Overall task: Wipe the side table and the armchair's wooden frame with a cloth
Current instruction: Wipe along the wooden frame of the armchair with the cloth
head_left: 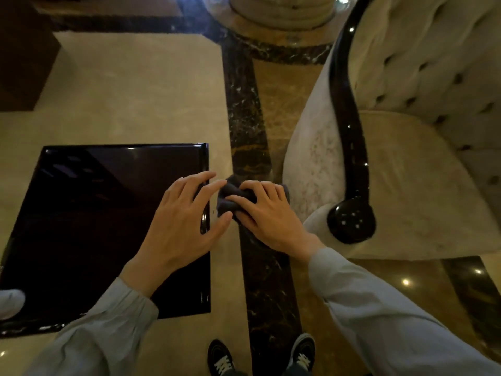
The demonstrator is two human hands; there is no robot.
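Observation:
A glossy black square side table [89,218] fills the lower left. To its right stands a beige tufted armchair [423,169] with a curved, shiny black wooden frame [349,126] that ends in a round knob. Between table and chair, above the floor, my right hand [267,210] grips a bunched dark grey cloth [227,198]. My left hand [187,215] hovers over the table's right edge with fingers spread, its fingertips and thumb touching the cloth.
The floor is polished beige marble with a dark veined band [249,126] running between table and chair. A round column base [279,14] stands at the top. My dark sneakers [260,356] are at the bottom; a white shoe [10,302] shows at the left edge.

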